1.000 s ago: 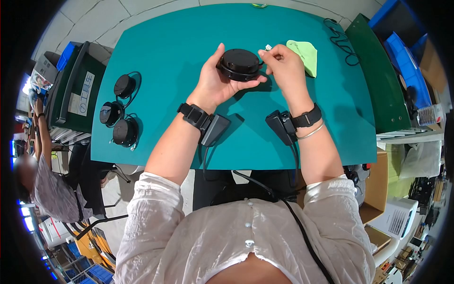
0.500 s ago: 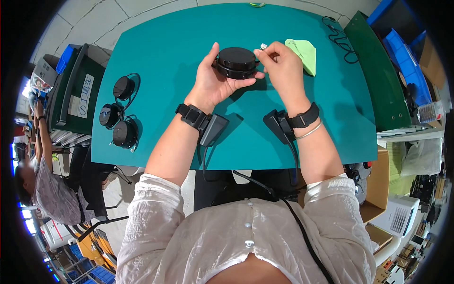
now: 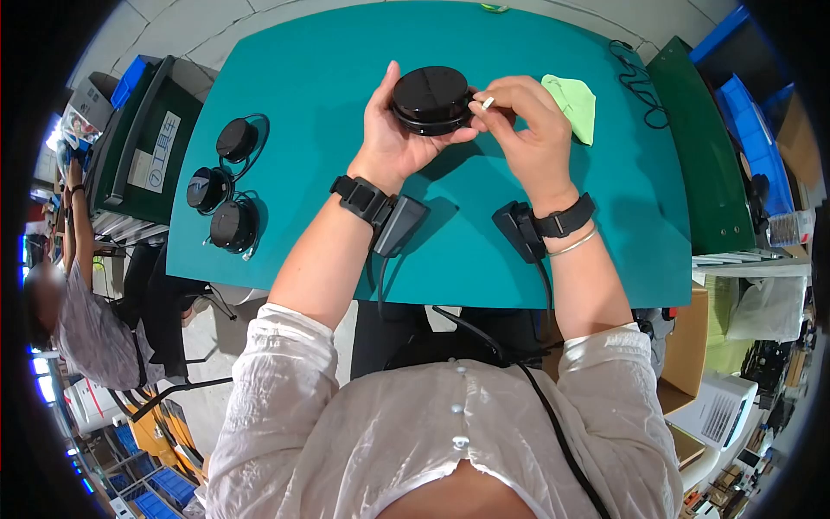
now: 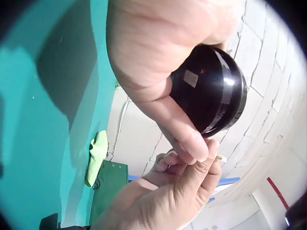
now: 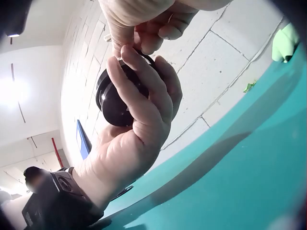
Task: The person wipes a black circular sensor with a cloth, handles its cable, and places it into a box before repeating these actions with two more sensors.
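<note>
A round, glossy black puck-shaped device (image 3: 430,92) lies tilted in my left hand (image 3: 387,143), above the green table. My fingers support it from below, with the thumb at its left side. On its far side, in the left wrist view, the device (image 4: 204,91) bears a small pale label (image 4: 191,78). At the device's right rim, my right hand (image 3: 538,138) pinches a thin black cable (image 5: 149,59) between thumb and fingertips. A small white connector (image 3: 488,102) sticks out at these fingertips. The right thumb and the left fingertips come close together in both wrist views.
Several similar black devices (image 3: 233,225) with coiled cables lie at the table's left. A light green cloth (image 3: 572,108) lies beyond my right hand. A black cable (image 3: 641,82) rests at the far right corner. Another person (image 3: 95,324) is at the left.
The device has tipped so that more of its top faces the head camera. The white connector has swung from beyond my right fingers to in front of them. Both hands keep their hold.
</note>
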Tool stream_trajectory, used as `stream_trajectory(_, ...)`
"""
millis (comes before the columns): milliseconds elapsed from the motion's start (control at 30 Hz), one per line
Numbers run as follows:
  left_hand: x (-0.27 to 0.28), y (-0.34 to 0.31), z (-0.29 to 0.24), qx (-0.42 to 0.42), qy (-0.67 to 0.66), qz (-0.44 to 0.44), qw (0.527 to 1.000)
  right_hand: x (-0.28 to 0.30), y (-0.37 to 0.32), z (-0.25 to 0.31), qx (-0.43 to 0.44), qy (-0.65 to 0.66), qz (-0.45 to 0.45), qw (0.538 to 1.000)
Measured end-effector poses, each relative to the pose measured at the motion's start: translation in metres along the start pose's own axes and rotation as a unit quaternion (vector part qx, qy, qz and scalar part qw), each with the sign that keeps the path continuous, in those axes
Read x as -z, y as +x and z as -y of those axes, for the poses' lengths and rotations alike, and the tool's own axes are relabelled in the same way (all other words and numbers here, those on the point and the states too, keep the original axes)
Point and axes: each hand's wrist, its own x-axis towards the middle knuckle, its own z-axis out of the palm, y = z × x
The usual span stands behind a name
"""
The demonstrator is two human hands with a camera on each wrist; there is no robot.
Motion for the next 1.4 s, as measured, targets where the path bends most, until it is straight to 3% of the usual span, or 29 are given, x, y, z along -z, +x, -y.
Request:
stream_trajectory(133,-0.004,0.000,0.002,-0.008,-0.023,-0.022,0.999,0.002,-0.001,0.004,0.022,-0.020,0.014,0.999)
stream_trajectory(200,-0.008,-0.002,0.003,-0.014,0.048,-0.028,0.998,0.001,-0.001,0.004,0.039,-0.020,0.012,0.999)
stream_trajectory(333,-0.007,-0.003,0.000,-0.012,0.057,-0.017,0.998,0.000,0.000,0.003,0.083,-0.023,0.012,0.996)
stream_trajectory(767,0.001,0.000,-0.002,-0.011,0.030,0.000,0.999,0.002,0.000,0.004,0.083,-0.023,0.019,0.996)
stream_trajectory(833,0.002,0.001,-0.003,-0.003,-0.009,0.020,1.000,0.003,0.001,0.008,0.019,0.007,0.016,1.000)
stream_trajectory(967,0.001,0.001,-0.003,-0.002,0.019,0.020,1.000,0.001,0.000,-0.002,-0.010,0.033,0.000,0.999)
stream_trajectory(1033,-0.001,0.001,-0.003,-0.009,0.024,0.014,1.000,-0.001,-0.001,-0.002,-0.105,0.182,-0.018,0.978)
stream_trajectory(1400,-0.004,0.000,-0.003,-0.012,0.003,0.032,0.999,0.002,0.001,0.000,-0.152,0.256,-0.003,0.955)
